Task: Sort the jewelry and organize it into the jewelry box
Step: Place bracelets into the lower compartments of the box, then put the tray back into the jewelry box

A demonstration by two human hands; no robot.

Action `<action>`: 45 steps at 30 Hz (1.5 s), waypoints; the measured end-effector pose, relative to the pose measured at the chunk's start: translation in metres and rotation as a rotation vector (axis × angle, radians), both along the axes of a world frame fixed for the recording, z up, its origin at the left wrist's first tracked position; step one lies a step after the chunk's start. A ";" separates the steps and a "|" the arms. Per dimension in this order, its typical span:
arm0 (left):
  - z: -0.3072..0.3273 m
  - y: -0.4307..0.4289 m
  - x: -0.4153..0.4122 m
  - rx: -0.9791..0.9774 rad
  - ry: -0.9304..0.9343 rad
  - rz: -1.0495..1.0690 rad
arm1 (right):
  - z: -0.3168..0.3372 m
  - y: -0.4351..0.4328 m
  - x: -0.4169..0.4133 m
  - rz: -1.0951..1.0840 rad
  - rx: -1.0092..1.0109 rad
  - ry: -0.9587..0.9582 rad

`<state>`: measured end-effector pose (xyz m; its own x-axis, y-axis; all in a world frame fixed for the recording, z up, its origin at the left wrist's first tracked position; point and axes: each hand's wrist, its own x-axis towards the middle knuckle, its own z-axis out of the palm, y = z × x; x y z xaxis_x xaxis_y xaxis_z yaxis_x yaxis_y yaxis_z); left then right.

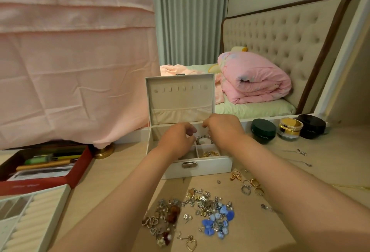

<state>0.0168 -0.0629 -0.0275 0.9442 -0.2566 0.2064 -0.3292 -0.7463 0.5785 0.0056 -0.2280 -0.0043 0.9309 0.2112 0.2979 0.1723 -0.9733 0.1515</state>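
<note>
Sprawling across the wooden desk, loose jewelry; bed behind.

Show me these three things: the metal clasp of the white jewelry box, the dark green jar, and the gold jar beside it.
metal clasp [189, 164]: head view, middle of the latch plate.
dark green jar [263, 129]: head view, top of its lid.
gold jar [289, 128]: head view, front of its gold band.

A tufted beige headboard backs the bed; behind the bed hangs a green curtain, left of it pink cloth.
</note>
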 end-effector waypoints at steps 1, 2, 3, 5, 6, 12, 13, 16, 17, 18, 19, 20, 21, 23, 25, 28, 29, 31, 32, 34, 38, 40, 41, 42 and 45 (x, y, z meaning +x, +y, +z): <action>0.002 0.006 -0.007 0.014 -0.022 0.001 | 0.004 0.004 -0.006 0.011 0.002 -0.012; 0.004 0.012 -0.015 0.030 -0.048 0.001 | 0.007 0.010 -0.012 0.024 0.019 -0.009; 0.006 0.019 -0.022 0.038 -0.072 0.004 | 0.010 0.017 -0.018 0.042 0.049 0.004; 0.008 0.037 -0.038 0.028 -0.104 0.014 | 0.014 0.036 -0.033 0.084 0.133 0.043; 0.009 0.047 -0.047 0.021 -0.117 0.021 | 0.016 0.048 -0.040 0.106 0.178 0.058; 0.005 0.133 -0.104 0.093 -0.170 0.137 | 0.013 0.138 -0.089 0.264 0.352 0.163; 0.003 0.149 -0.113 0.100 -0.172 0.178 | 0.010 0.155 -0.097 0.286 0.372 0.196; -0.004 0.197 -0.140 0.111 -0.155 0.318 | 0.001 0.206 -0.119 0.351 0.419 0.291; -0.008 0.208 -0.146 0.106 -0.145 0.347 | -0.001 0.217 -0.124 0.364 0.434 0.316; -0.011 0.228 -0.157 0.097 -0.135 0.387 | -0.004 0.237 -0.132 0.390 0.447 0.340; -0.014 0.242 -0.164 0.102 -0.129 0.424 | -0.007 0.249 -0.137 0.404 0.456 0.361; -0.018 0.257 -0.171 0.134 -0.128 0.471 | -0.009 0.262 -0.143 0.427 0.452 0.379; -0.022 0.271 -0.177 0.187 -0.133 0.523 | -0.014 0.275 -0.147 0.450 0.442 0.395; -0.028 0.294 -0.188 0.280 -0.127 0.629 | -0.023 0.297 -0.152 0.464 0.413 0.441; -0.029 0.309 -0.196 0.317 -0.083 0.706 | -0.033 0.308 -0.151 0.439 0.344 0.523; -0.031 0.324 -0.202 0.351 0.058 0.779 | -0.042 0.312 -0.153 0.429 0.235 0.594; -0.033 0.326 -0.203 0.349 0.108 0.796 | -0.043 0.311 -0.155 0.438 0.210 0.577; -0.035 0.328 -0.205 0.333 0.161 0.797 | -0.043 0.307 -0.158 0.460 0.176 0.524; -0.036 0.328 -0.206 0.331 0.169 0.792 | -0.043 0.304 -0.159 0.465 0.177 0.515; -0.036 0.325 -0.209 0.352 0.181 0.794 | -0.043 0.294 -0.159 0.455 0.196 0.532; -0.032 0.319 -0.214 0.355 0.209 0.809 | -0.038 0.269 -0.158 0.391 0.207 0.528; -0.031 0.315 -0.217 0.316 0.219 0.795 | -0.033 0.261 -0.161 0.352 0.206 0.516; -0.030 0.313 -0.220 0.276 0.235 0.781 | -0.031 0.258 -0.163 0.335 0.216 0.519; -0.029 0.311 -0.222 0.220 0.250 0.765 | -0.031 0.256 -0.165 0.319 0.238 0.533; -0.030 0.308 -0.224 -0.002 0.275 0.759 | -0.028 0.252 -0.174 0.322 0.326 0.612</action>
